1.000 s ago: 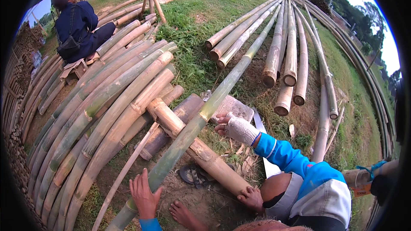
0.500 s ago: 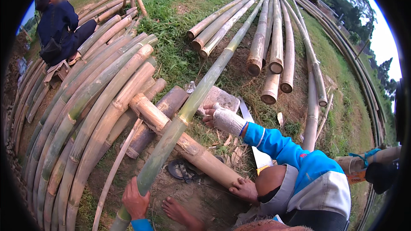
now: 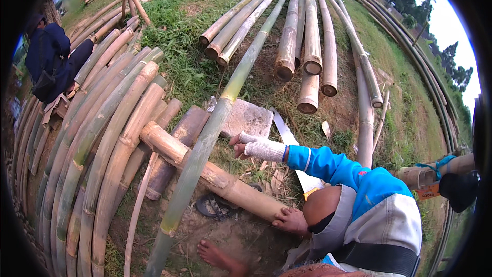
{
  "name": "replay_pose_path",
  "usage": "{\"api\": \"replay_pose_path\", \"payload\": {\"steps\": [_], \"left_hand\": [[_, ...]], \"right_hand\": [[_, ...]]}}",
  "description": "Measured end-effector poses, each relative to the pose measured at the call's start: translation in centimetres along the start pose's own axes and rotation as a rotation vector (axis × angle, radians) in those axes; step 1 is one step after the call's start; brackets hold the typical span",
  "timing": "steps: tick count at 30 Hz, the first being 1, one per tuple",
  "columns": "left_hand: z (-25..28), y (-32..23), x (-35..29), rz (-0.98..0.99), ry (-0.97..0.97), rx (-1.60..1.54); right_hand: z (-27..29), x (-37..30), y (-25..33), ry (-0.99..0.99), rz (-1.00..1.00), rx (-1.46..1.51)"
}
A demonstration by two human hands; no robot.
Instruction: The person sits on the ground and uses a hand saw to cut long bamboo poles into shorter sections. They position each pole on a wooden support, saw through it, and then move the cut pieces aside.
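Observation:
A long green bamboo pole [image 3: 195, 166] runs from the lower edge away toward the far poles, crossing over a thick tan bamboo piece [image 3: 233, 187]. My right hand [image 3: 264, 147], in a white fingerless glove, hovers just right of the green pole without touching it. Its fingers are slightly bent and apart, holding nothing. Beneath and beyond this hand lie a hand saw [image 3: 293, 143] with a yellow handle part and a rough stone block [image 3: 251, 119]. My left hand is out of view. My bare foot [image 3: 291, 220] presses on the tan bamboo's near end.
Stacked bamboo poles [image 3: 110, 138] fill the left, where a person in dark clothes [image 3: 48, 56] sits. More poles [image 3: 312, 36] fan out ahead. Dark sandals [image 3: 218, 206] and a short brown bamboo piece [image 3: 177, 151] lie near the crossing. A bamboo rail [image 3: 435, 172] stands right.
The green pole has slid away from me over the tan piece. My left hand, which gripped its near end, has left the view. The picture has shifted somewhat.

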State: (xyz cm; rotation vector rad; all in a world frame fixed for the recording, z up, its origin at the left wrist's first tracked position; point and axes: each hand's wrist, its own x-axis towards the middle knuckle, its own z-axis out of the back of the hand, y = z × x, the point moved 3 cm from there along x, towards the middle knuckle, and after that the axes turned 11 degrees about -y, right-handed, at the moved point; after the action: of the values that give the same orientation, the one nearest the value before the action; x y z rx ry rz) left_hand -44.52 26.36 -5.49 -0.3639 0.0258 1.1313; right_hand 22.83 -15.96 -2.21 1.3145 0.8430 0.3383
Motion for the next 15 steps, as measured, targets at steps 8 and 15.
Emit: {"api": "replay_pose_path", "payload": {"steps": [8, 15], "left_hand": [[1.5, -20.0, 0.5, -0.179, 0.045, -0.094], [-2.2, -26.5, 2.5, -0.407, -0.096, -0.236]], "right_hand": [[-2.4, 1.2, 0.4, -0.006, 0.094, -0.027], [-5.3, 2.9, 3.2, -0.101, 0.603, -0.462]]}}
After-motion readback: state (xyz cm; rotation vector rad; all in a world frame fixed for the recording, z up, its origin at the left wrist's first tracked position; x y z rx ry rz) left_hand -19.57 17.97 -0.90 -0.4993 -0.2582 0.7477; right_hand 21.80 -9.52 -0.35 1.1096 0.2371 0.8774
